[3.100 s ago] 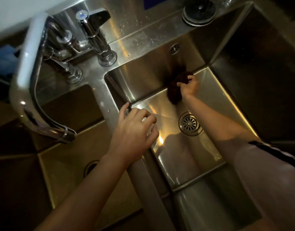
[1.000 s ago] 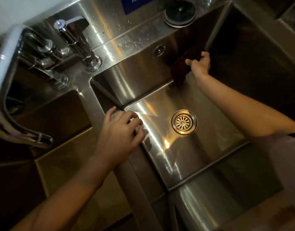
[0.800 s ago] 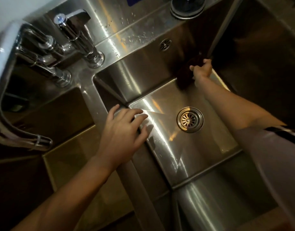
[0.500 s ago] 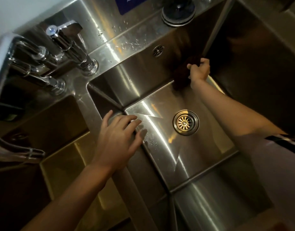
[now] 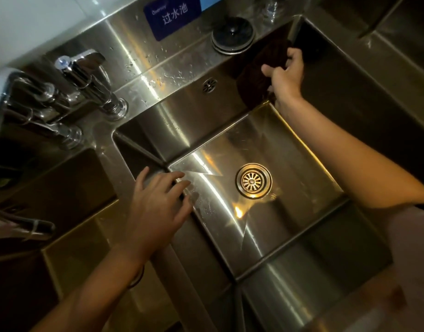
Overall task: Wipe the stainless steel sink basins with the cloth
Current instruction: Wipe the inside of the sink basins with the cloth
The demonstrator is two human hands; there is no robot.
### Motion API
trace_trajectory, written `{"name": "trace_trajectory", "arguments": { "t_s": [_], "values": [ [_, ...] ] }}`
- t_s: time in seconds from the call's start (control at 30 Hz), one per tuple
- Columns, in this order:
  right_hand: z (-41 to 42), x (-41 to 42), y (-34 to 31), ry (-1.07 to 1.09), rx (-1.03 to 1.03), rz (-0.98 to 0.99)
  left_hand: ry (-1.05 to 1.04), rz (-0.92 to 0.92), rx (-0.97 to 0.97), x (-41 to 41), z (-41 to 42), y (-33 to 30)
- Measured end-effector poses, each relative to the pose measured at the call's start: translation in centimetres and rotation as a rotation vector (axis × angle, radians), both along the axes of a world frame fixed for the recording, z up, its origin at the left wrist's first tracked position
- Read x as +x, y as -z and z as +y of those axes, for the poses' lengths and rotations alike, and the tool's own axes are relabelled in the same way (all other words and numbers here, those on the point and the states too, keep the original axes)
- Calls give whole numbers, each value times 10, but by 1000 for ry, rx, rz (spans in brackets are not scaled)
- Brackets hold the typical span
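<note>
The right hand (image 5: 286,79) grips a dark brown crumpled cloth (image 5: 257,75) and presses it against the far wall of the right stainless steel basin (image 5: 290,144), close to the far right corner. The left hand (image 5: 156,209), holding nothing, rests with fingers spread and straight on the steel divider (image 5: 182,267) between the two basins. A round brass-toned drain strainer (image 5: 253,180) sits in the basin floor, and chrome taps (image 5: 91,87) stand far left.

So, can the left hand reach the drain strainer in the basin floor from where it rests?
Probably yes. The left hand rests open on the divider, and the bare basin floor between it and the drain strainer holds nothing; the right hand grips the cloth far off.
</note>
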State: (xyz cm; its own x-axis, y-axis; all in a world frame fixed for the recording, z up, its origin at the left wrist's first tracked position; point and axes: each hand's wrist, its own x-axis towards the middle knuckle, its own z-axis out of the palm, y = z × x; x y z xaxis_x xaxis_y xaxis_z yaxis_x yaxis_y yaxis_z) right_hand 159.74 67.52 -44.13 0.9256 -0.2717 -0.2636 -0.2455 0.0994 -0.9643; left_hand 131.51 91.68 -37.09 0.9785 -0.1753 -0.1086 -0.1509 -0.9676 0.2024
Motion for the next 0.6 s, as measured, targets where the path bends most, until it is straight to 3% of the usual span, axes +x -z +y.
{"name": "trace_trajectory", "arguments": {
  "t_s": [0.37, 0.6],
  "values": [
    [2, 1, 112, -19, -339, 304, -9, 13, -6, 2, 1, 1],
    [11, -2, 103, 126, -424, 241, -19, 27, 6, 2, 2, 2]
  ]
}}
